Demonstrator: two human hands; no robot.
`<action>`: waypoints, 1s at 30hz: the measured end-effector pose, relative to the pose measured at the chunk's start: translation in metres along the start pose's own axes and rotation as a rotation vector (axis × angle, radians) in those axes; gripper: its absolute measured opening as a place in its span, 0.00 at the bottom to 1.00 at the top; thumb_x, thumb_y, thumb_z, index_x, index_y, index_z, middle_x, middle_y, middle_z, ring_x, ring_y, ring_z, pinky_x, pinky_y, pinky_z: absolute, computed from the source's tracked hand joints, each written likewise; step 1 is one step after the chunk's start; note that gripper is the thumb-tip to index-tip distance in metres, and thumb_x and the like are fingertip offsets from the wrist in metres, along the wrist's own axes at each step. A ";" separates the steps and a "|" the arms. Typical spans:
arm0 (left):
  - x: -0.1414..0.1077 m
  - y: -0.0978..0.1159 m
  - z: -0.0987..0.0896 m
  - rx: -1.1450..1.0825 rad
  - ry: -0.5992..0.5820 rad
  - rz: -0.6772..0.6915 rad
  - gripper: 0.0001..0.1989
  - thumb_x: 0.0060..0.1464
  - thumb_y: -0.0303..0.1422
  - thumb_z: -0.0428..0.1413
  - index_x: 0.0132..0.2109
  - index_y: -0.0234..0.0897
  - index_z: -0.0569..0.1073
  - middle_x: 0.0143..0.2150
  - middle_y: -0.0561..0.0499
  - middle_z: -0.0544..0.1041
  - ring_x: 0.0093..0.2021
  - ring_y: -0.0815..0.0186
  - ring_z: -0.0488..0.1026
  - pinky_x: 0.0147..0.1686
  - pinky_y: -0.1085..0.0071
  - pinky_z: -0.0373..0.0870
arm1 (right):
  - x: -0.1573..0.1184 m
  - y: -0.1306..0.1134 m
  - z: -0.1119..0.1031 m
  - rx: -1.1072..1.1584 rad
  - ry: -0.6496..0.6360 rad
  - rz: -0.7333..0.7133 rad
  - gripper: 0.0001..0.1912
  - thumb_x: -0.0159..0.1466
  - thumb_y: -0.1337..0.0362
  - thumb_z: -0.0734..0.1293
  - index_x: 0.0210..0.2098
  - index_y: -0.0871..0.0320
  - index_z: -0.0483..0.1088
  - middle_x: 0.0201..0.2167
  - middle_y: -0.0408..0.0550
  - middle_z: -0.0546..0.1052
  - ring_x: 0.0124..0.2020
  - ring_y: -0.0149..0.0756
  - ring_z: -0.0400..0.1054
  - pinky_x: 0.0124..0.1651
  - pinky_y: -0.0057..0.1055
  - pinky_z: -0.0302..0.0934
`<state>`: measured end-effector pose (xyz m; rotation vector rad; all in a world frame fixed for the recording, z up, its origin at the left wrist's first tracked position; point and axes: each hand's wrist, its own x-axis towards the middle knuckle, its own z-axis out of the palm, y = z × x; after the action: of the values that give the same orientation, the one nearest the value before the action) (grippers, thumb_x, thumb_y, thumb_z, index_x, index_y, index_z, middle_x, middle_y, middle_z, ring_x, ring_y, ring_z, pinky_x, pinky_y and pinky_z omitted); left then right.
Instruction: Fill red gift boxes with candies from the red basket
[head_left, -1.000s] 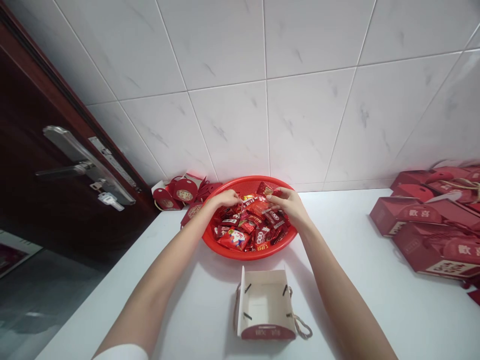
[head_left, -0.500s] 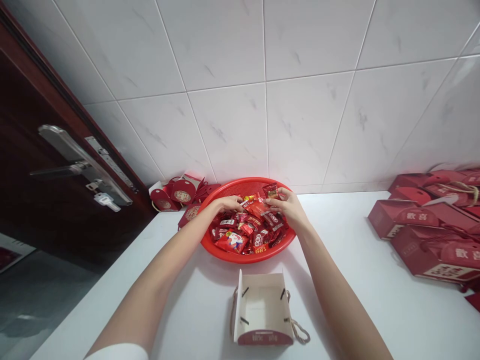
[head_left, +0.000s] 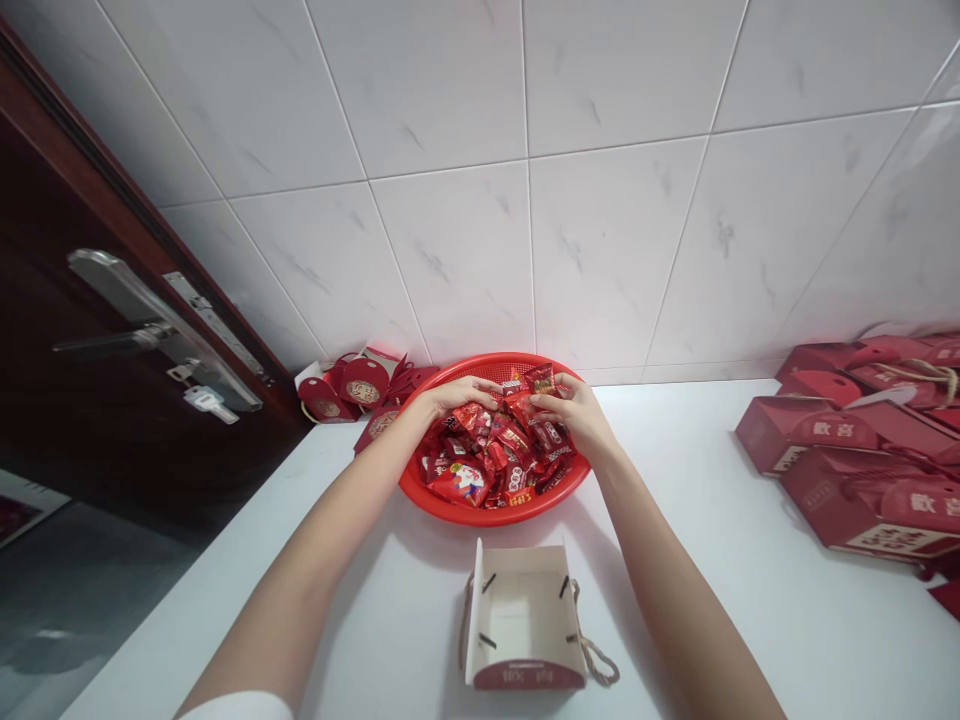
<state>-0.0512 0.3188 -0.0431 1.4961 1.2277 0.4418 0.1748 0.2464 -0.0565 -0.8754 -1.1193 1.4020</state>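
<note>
A red plastic basket (head_left: pixel 497 518) full of wrapped candies (head_left: pixel 459 482) stands against the tiled wall. Over its left half is my left hand (head_left: pixel 466 394), fingers stretched to the right above the candies and apart; a red packet lies just beneath it. At the basket's right rim, my right hand (head_left: pixel 572 408) pinches a small red candy packet (head_left: pixel 539 379) between thumb and fingers. In front of the basket sits a paper box (head_left: pixel 525 600), its top open, white inside with a dark red front panel and twisted rope handles. No candy shows in it.
Several folded red gift boxes (head_left: pixel 870 500) are piled at the right of the white table (head_left: pixel 675 500). More red boxes (head_left: pixel 364 385) lie behind left, beside the basket. A dark wooden door (head_left: pixel 45 300) with a metal handle and keys stands at the left.
My left hand has lifted slightly and moved a little right, and the candies beneath it have shifted. My right hand stays nearly still with its packet. The open box has not moved.
</note>
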 end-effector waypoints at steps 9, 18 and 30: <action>-0.004 0.006 0.008 -0.134 -0.217 0.094 0.19 0.41 0.28 0.69 0.44 0.36 0.82 0.41 0.47 0.85 0.49 0.57 0.79 0.55 0.61 0.68 | -0.002 -0.003 0.001 0.019 0.034 0.006 0.16 0.46 0.63 0.76 0.30 0.56 0.68 0.28 0.45 0.80 0.32 0.37 0.77 0.33 0.30 0.70; -0.006 0.008 0.018 -0.195 -0.226 0.117 0.23 0.47 0.32 0.69 0.52 0.39 0.79 0.47 0.47 0.82 0.43 0.63 0.78 0.45 0.66 0.70 | -0.002 -0.003 0.001 0.012 0.027 0.026 0.15 0.47 0.61 0.75 0.31 0.56 0.69 0.27 0.43 0.79 0.31 0.36 0.76 0.36 0.31 0.70; -0.017 0.010 0.008 0.087 -0.045 0.116 0.17 0.46 0.30 0.64 0.46 0.38 0.81 0.45 0.49 0.81 0.46 0.61 0.74 0.45 0.68 0.67 | -0.001 -0.004 0.001 0.011 0.028 0.023 0.14 0.46 0.60 0.75 0.29 0.56 0.71 0.28 0.46 0.81 0.32 0.39 0.75 0.36 0.34 0.70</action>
<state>-0.0471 0.3020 -0.0308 1.6489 1.1412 0.4336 0.1749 0.2450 -0.0521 -0.8997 -1.0824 1.4101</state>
